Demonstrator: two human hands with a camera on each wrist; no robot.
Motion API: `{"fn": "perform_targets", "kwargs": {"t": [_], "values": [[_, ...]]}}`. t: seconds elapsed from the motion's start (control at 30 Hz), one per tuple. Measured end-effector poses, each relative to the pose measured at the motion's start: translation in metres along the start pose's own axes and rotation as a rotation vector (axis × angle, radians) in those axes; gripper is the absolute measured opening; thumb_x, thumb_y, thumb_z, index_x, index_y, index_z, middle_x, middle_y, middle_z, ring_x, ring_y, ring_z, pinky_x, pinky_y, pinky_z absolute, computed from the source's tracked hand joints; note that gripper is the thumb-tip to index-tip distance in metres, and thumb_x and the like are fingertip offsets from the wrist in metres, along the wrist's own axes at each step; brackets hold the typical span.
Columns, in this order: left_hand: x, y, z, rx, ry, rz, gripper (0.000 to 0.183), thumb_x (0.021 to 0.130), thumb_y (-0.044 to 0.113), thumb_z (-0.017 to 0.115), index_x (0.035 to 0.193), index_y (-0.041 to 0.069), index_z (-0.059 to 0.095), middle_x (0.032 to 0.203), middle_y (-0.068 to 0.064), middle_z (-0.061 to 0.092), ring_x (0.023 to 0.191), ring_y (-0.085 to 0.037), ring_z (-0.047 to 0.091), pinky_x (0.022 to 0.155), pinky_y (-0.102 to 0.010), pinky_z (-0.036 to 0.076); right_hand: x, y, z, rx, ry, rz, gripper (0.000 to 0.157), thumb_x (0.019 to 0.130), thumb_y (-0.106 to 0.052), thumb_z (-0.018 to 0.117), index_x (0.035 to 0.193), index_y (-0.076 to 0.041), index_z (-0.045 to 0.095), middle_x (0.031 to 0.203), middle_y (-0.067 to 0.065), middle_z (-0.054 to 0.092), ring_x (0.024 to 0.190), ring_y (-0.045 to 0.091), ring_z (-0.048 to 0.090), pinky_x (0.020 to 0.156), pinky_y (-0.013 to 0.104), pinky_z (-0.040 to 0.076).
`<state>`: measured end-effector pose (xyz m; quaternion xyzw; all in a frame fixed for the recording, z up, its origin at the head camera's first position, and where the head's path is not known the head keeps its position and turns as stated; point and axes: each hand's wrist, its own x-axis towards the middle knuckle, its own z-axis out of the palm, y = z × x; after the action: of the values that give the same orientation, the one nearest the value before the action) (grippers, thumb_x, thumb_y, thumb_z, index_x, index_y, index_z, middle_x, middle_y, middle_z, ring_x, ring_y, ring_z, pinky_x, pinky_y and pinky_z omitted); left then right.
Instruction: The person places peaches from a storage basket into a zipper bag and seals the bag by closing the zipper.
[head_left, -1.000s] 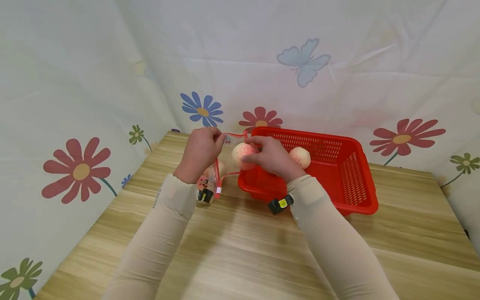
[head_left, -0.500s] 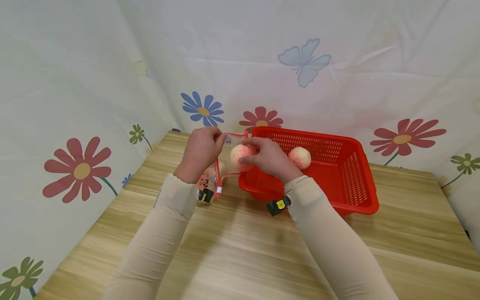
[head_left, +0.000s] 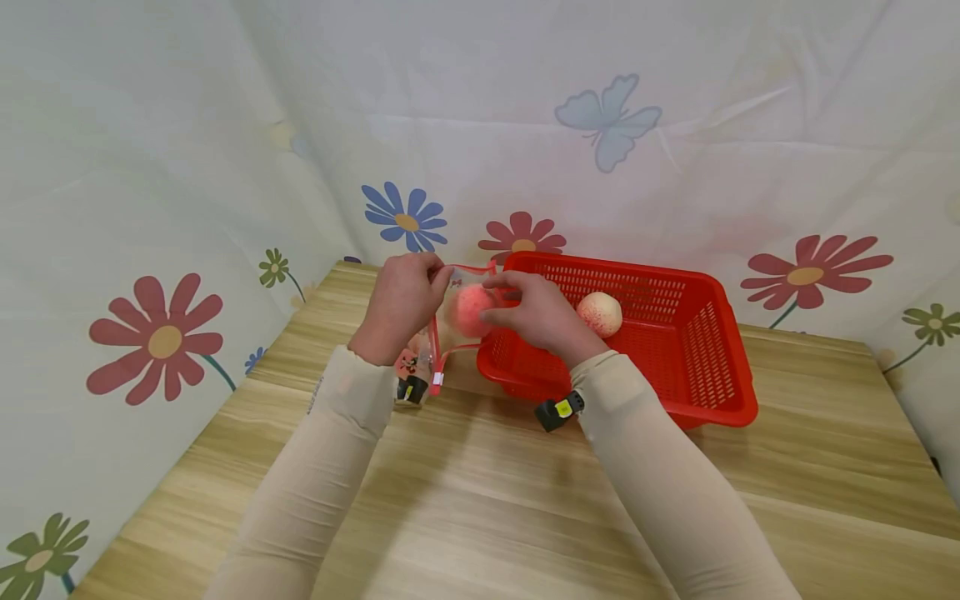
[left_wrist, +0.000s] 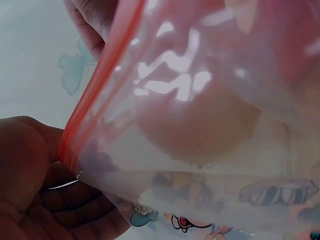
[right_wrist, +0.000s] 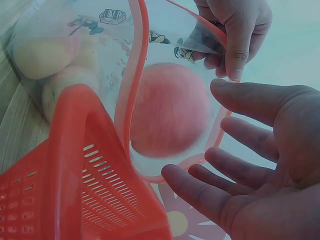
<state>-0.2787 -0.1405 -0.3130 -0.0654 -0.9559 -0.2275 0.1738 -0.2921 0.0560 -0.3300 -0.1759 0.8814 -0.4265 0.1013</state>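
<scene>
Pink peach (right_wrist: 172, 110): lies between the hands, just inside the red-edged mouth of a clear zip bag (right_wrist: 134, 75). Right hand (head_left: 546, 315) is the nearer; peach just to its left, off the fingertips. Peach looks round; no long axis made out. It is blurred in the right wrist view.

Hands: left hand (head_left: 405, 302), left of the peach, pinches the bag's rim. Right hand has fingers and thumb spread, holding nothing; it appears clear of the peach, though light contact cannot be ruled out. Judgement: the relation that counts is peach to mouth, and it is past the rim.

Change vs. 0.5 s ago: peach was between right thumb and fingers; now farther left, behind the rim. Left hand unchanged. Second peach (head_left: 600, 314) unmoved in the red basket (head_left: 738, 358), below and right of the right hand.
</scene>
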Motion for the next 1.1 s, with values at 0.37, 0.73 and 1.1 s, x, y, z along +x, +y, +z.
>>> {"fn": "perform_targets", "kwargs": {"t": [0.37, 0.73, 1.1], "values": [[0.0, 0.001, -0.001, -0.001, -0.013, -0.001, 0.024, 0.095, 0.025, 0.061, 0.093, 0.005, 0.073, 0.073, -0.009, 0.066, 0.063, -0.022, 0.055, 0.056, -0.03, 0.048, -0.001, 0.002, -0.002, -0.005, 0.013, 0.033, 0.051, 0.084, -0.034, 0.074, 0.132, -0.029, 0.057, 0.136, 0.004, 0.054, 0.115, 0.024, 0.052, 0.083, 0.04, 0.057], [0.0, 0.001, -0.002, -0.007, 0.0, -0.003, 0.026, 0.096, 0.027, 0.059, 0.09, 0.005, 0.072, 0.072, -0.008, 0.065, 0.063, -0.021, 0.055, 0.055, -0.029, 0.048, -0.003, 0.004, -0.009, 0.019, 0.023, 0.097, 0.053, 0.08, -0.031, 0.078, 0.13, -0.029, 0.058, 0.133, 0.004, 0.055, 0.11, 0.025, 0.054, 0.078, 0.04, 0.059], [-0.001, 0.002, -0.003, -0.01, -0.001, -0.018, 0.026, 0.096, 0.028, 0.059, 0.09, 0.006, 0.072, 0.071, -0.007, 0.065, 0.063, -0.021, 0.055, 0.056, -0.029, 0.048, 0.0, 0.009, -0.011, 0.033, 0.015, 0.137, 0.052, 0.083, -0.028, 0.076, 0.13, -0.025, 0.056, 0.131, 0.007, 0.055, 0.11, 0.026, 0.054, 0.079, 0.041, 0.059]]}}
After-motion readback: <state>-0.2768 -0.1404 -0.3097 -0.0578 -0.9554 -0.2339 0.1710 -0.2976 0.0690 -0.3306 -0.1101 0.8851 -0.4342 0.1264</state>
